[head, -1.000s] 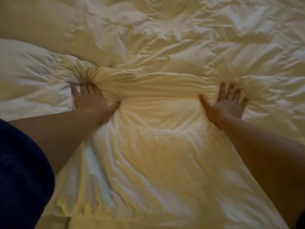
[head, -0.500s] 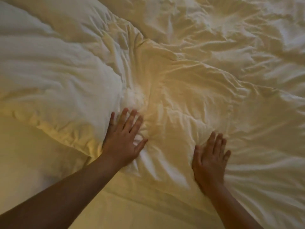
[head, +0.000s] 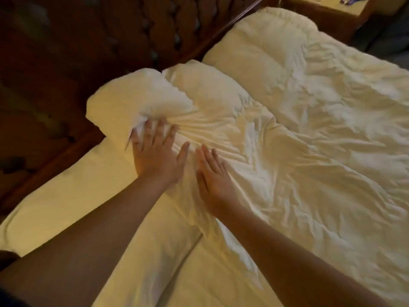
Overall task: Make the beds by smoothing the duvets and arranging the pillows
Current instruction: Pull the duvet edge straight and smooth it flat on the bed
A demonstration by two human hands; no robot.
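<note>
Two bare hands press on one cream-white wrinkled duvet (head: pixel 298 134), and we count one duvet, one flat pale sheet (head: pixel 73 196) under it and one dark carved wooden headboard (head: pixel 93 47). At far left the headboard runs diagonally along the bed's edge, with the sheet lying bare beside it. Next, our left hand (head: pixel 156 151) lies palm down with fingers spread, fingertips dug into the bunched near corner of the duvet, where the cloth gathers into tight folds. Just to its right our right hand (head: pixel 213 176) lies flat with fingers straight and close together, pressing the duvet's edge; the two hands are almost touching. Half a second ago they sat well apart on the duvet with only bedding in sight; now they are side by side and the view takes in the headboard and the duvet's whole top end. The duvet spreads rightward across the bed, its puffy upper edge near the headboard. At top right a wooden bedside table (head: pixel 327 9) carries small items too blurred to tell. Both forearms cross the lower sheet and hide part of it.
</note>
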